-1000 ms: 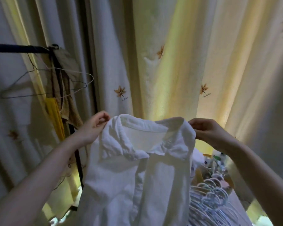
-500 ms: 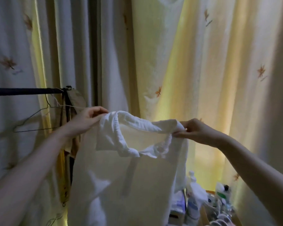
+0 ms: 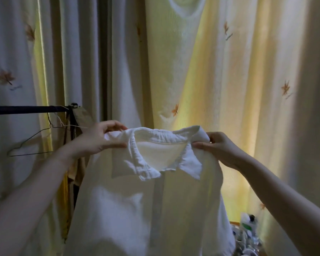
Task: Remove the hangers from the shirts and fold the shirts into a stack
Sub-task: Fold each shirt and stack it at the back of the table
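A white collared shirt (image 3: 146, 200) hangs in the air in front of me, its front facing me and no hanger showing in it. My left hand (image 3: 98, 139) pinches its left shoulder beside the collar. My right hand (image 3: 220, 146) pinches the right shoulder at the same height. The collar (image 3: 166, 159) lies spread open between them. The shirt's lower part runs out of the frame's bottom. A bare wire hanger (image 3: 31, 143) hangs from the dark rail (image 3: 26, 109) at the left.
Backlit pale curtains (image 3: 229, 71) with leaf prints fill the background. Brown and yellow cloths (image 3: 76, 163) hang from the rail's end behind my left forearm. Bottles and small containers (image 3: 248, 230) crowd the bottom right corner.
Both hands have spread the shirt wider and squared its shoulders, so the collar now lies flat and open. The view has tilted up; the pile of white hangers at the lower right has left the frame.
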